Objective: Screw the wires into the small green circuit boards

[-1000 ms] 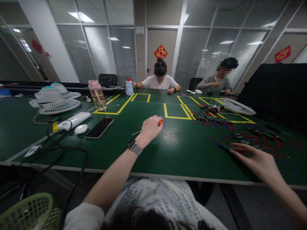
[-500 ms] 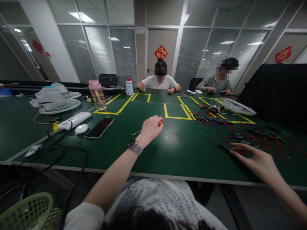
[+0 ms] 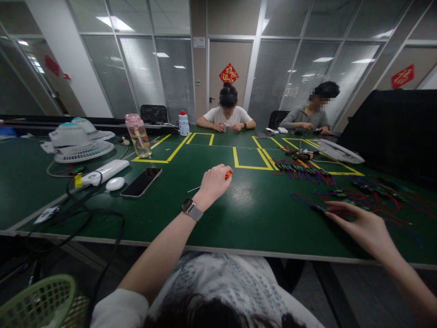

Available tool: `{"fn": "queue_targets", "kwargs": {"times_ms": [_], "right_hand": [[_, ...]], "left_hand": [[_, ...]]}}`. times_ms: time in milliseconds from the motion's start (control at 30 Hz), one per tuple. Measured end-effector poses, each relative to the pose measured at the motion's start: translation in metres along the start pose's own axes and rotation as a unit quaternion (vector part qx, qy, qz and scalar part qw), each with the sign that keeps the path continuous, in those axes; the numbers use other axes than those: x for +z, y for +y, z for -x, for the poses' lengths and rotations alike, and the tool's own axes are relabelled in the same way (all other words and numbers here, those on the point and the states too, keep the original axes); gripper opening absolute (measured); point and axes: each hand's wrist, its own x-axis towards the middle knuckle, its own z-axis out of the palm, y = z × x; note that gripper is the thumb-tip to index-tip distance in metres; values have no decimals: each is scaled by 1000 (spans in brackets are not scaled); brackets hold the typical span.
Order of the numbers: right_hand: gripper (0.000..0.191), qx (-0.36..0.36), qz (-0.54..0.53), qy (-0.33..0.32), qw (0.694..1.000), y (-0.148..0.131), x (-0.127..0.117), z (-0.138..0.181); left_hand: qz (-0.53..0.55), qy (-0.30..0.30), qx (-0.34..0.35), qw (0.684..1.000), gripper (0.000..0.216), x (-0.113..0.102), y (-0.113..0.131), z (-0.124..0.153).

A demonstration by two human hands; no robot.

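My left hand (image 3: 215, 182) is closed around a screwdriver (image 3: 228, 175), whose orange handle end pokes out by the thumb. Its thin metal shaft shows on the other side of the hand, pointing left just above the green tabletop. Over at the right, my right hand (image 3: 362, 225) pinches a small circuit board (image 3: 320, 208) with red and blue wires between thumb and fingertips. The fingers cover part of that board. Beyond this hand lie several more wired boards (image 3: 344, 196), loosely spread, and a denser row of wired boards (image 3: 303, 172) sits farther back.
To the left are a phone (image 3: 141, 182), a white case (image 3: 115, 184), a power strip (image 3: 105, 172) with black cables, a pink-lidded bottle (image 3: 138, 136) and white fans (image 3: 82, 143). Yellow tape (image 3: 252, 167) marks the table. Two people sit across; a black screen (image 3: 396, 132) stands right.
My right hand has shifted slightly left with the wired circuit board. My left hand stays in place. The person opposite has brought both hands closer together.
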Motion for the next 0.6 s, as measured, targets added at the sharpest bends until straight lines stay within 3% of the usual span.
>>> {"fn": "queue_targets", "kwargs": {"times_ms": [600], "right_hand": [[52, 9, 13, -39, 999, -6, -1, -4]], "left_hand": [[-4, -4, -1, 1000, 20, 0, 0, 0]]}}
